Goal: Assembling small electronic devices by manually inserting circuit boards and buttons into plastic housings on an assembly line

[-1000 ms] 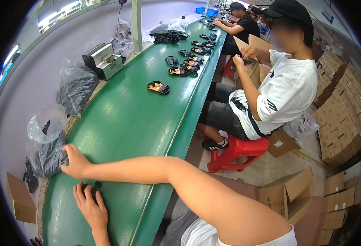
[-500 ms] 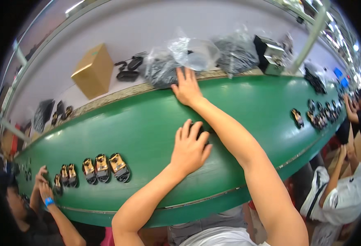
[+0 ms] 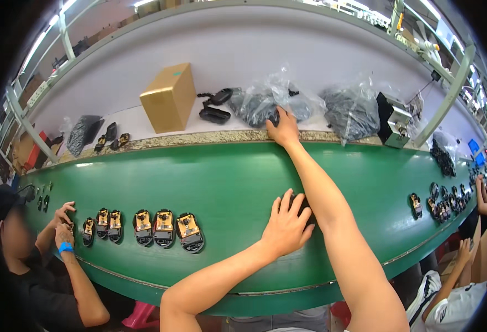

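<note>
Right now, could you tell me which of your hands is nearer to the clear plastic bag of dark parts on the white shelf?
Right. The right hand reaches across the green belt and touches the clear plastic bag. The left hand rests flat on the belt, well short of the shelf.

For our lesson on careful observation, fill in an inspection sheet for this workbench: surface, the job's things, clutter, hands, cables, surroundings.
Surface: green conveyor belt, with a white shelf along its far edge.
Job's things: clear plastic bag of dark parts on the shelf.
Clutter: row of open black-and-yellow devices on the belt; cardboard box; second bag; more devices far right.
Hands: right hand reaches into the bag, grip hidden; left hand flat on the belt, fingers spread.
Cables: nothing seen clearly.
Surroundings: another person's hands at the left; a black-and-metal machine on the shelf.
</note>
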`<action>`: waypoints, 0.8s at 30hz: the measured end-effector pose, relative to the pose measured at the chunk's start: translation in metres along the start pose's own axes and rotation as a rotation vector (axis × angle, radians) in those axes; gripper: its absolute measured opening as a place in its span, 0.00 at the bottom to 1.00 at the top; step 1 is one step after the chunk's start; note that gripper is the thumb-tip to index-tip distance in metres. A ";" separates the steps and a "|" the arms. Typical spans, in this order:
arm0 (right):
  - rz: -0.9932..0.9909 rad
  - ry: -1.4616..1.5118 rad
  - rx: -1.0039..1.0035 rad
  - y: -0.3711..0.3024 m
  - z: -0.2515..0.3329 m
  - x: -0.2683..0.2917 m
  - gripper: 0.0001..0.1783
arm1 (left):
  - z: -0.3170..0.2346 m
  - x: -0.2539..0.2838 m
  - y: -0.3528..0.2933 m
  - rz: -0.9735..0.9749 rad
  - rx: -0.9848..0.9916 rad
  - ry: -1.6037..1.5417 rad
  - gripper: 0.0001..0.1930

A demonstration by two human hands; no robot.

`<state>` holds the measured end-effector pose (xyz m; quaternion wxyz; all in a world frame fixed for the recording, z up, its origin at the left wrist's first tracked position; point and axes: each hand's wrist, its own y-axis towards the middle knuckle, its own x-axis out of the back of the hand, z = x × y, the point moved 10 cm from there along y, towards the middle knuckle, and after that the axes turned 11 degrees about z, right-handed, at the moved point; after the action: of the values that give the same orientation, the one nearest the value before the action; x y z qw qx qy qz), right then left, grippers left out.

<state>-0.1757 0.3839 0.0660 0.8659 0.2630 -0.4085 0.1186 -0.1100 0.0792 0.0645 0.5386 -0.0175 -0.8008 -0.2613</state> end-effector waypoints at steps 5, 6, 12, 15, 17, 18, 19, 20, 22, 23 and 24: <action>-0.044 0.316 0.173 -0.066 -0.014 0.027 0.39 | 0.005 0.000 -0.004 -0.016 -0.006 0.005 0.21; 0.109 0.662 0.100 -0.092 0.000 0.015 0.36 | 0.014 0.001 -0.014 -0.023 0.031 0.011 0.21; 0.581 0.738 0.214 -0.231 0.029 0.081 0.50 | 0.017 0.025 -0.017 -0.129 0.047 -0.121 0.31; 0.537 0.287 0.421 -0.262 0.062 0.097 0.58 | 0.009 0.048 -0.024 -0.168 -0.089 -0.163 0.29; 0.443 0.051 0.526 -0.271 0.084 0.092 0.62 | 0.016 0.069 -0.043 -0.118 -0.070 -0.106 0.28; 0.425 0.065 0.529 -0.269 0.092 0.089 0.64 | 0.020 0.081 -0.055 -0.081 -0.067 -0.043 0.27; 0.432 0.034 0.526 -0.269 0.098 0.078 0.63 | 0.030 0.100 -0.072 -0.065 0.009 0.011 0.26; 0.428 -0.016 0.513 -0.268 0.101 0.073 0.62 | 0.041 0.115 -0.086 -0.057 0.065 0.056 0.25; 0.439 -0.068 0.505 -0.262 0.107 0.067 0.59 | 0.072 0.137 -0.116 -0.036 0.249 0.174 0.26; 0.457 -0.117 0.501 -0.262 0.111 0.059 0.56 | 0.086 0.141 -0.136 0.012 0.287 0.159 0.27; 0.457 -0.100 0.503 -0.260 0.114 0.052 0.56 | 0.098 0.141 -0.152 0.056 0.318 0.139 0.29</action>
<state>-0.1066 0.1042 0.0732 0.7041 0.3754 -0.4568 0.3933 -0.2996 -0.0453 0.0988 0.5955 0.0637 -0.7922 -0.1168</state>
